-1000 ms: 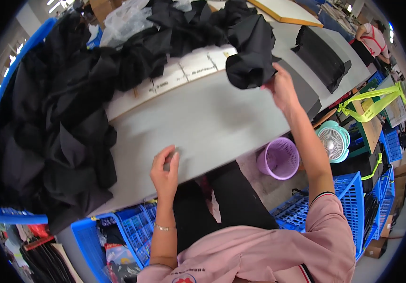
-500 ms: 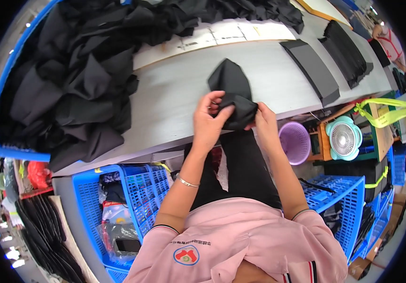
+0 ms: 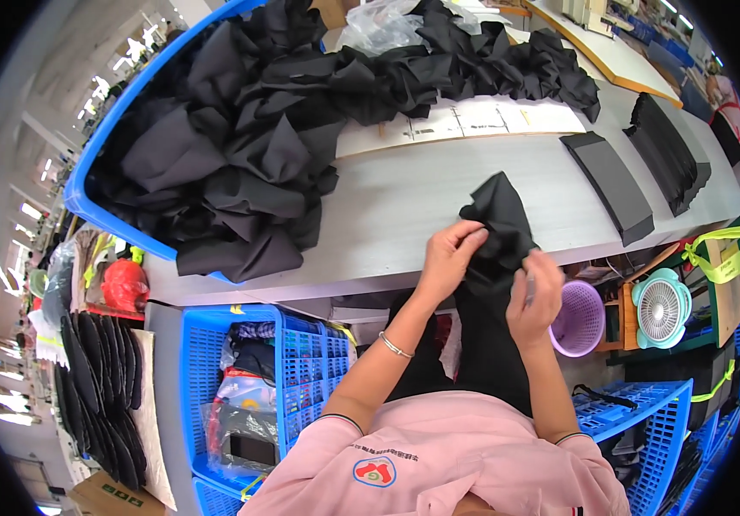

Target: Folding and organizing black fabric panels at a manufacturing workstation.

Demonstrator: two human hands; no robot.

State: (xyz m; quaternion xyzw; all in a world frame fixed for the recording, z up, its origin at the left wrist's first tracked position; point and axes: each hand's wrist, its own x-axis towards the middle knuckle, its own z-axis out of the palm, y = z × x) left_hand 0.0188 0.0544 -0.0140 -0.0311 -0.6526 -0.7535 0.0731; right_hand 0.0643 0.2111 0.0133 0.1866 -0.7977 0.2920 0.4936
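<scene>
A black fabric piece hangs folded and bunched over the table's front edge, in front of my lap. My left hand pinches its left side between thumb and fingers. My right hand has its fingers curled at the lower right edge of the piece, fingertips against the cloth. Part of the fabric between the hands is in shadow, so its lower end blends with my black trousers. Left of my hands, a big heap of black fabric pieces spills from a blue bin onto the table.
On the grey table lie a white marked board and two stacks of dark panels, the nearer stack at the right. Below stand a blue basket, a purple basket and a small fan.
The view has shifted, so the scene sits lower and farther right. My fingers have changed position on the fabric, and its top is now more crumpled.
</scene>
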